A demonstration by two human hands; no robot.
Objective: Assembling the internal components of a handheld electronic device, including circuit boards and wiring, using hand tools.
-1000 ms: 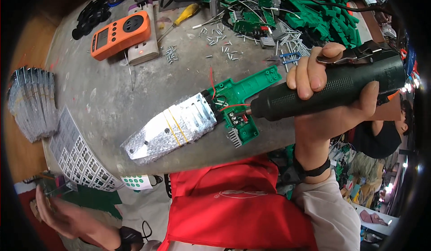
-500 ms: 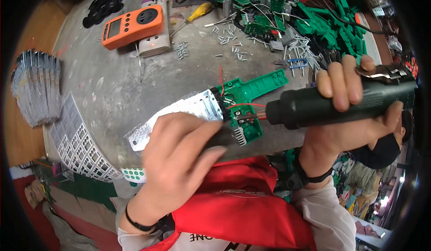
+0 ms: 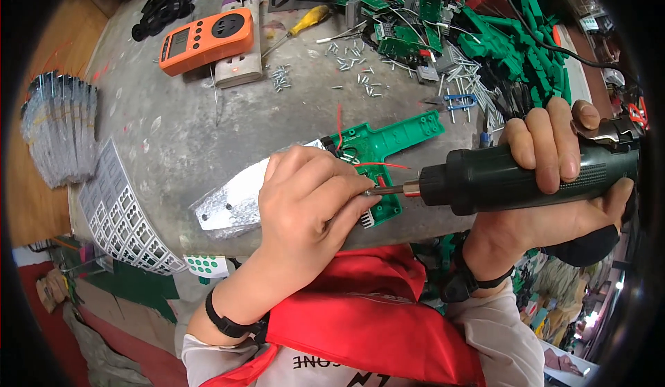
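Note:
My right hand (image 3: 554,151) is wrapped around a dark electric screwdriver (image 3: 485,179), held level with its bit pointing left. The bit's tip (image 3: 388,190) meets the fingertips of my left hand (image 3: 305,196). Those fingers are pinched together; whatever is between them is too small to make out. Under both lies a green plastic housing half (image 3: 402,134) with a handle, circuit parts and red wires in it. A silver metal blade plate (image 3: 239,196), partly wrapped in clear film, extends left from the housing, and my left hand covers its middle.
Loose screws (image 3: 367,85) lie beyond the housing. Behind are an orange meter (image 3: 208,40) on a power strip (image 3: 239,72), a yellow screwdriver (image 3: 308,20), circuit boards (image 3: 409,33) and green housing parts (image 3: 526,47). Wrapped blades (image 3: 62,130) and sticker sheets (image 3: 128,221) sit at left.
My left hand has moved right over the housing, its fingers closing into a pinch at the bit's tip. The electric screwdriver has shifted slightly right.

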